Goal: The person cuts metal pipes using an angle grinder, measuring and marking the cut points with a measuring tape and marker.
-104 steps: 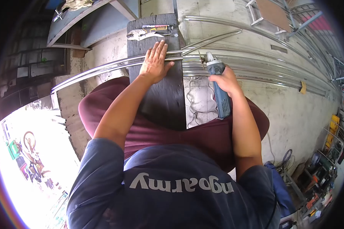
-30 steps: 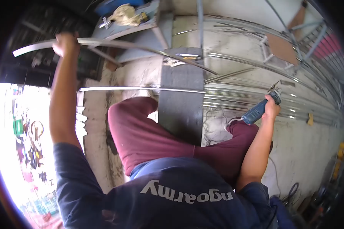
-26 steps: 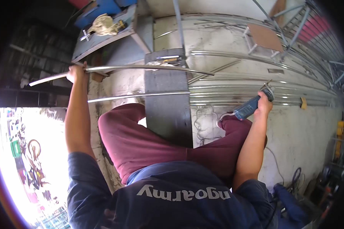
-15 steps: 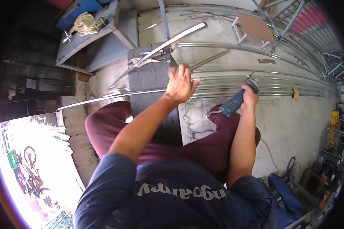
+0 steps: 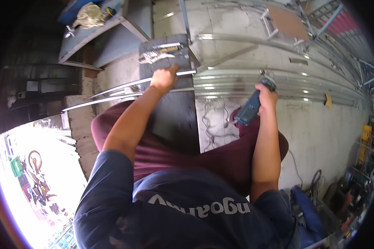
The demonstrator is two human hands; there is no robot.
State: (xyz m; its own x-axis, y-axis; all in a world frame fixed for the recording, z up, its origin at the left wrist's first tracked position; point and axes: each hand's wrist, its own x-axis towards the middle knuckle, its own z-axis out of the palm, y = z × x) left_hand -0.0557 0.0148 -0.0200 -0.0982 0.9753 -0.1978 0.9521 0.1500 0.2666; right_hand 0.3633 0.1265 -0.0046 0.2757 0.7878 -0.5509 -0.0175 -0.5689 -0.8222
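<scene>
A metal bar (image 5: 126, 86) lies across the dark bench (image 5: 176, 120), and my left hand (image 5: 164, 79) is closed on it near its right end. Just below it, a second long bar (image 5: 99, 101) crosses the bench. My right hand (image 5: 268, 98) grips a blue-grey angle grinder (image 5: 250, 108) over my thigh, its head pointing up and away from me. Beyond my left hand, small tools and a crumpled light cloth (image 5: 156, 56) rest on the bench's far end.
Long metal profiles (image 5: 245, 83) lie on the floor at the right. A small brown-topped stool (image 5: 287, 23) stands beyond them. At the upper left is a metal table (image 5: 108, 45) holding a cloth bundle (image 5: 89, 15). A cable (image 5: 210, 128) runs over the floor.
My left hand has moved left and closed on the bar, which has swung down from its slanted position onto the bench. The grinder in my right hand has shifted slightly left.
</scene>
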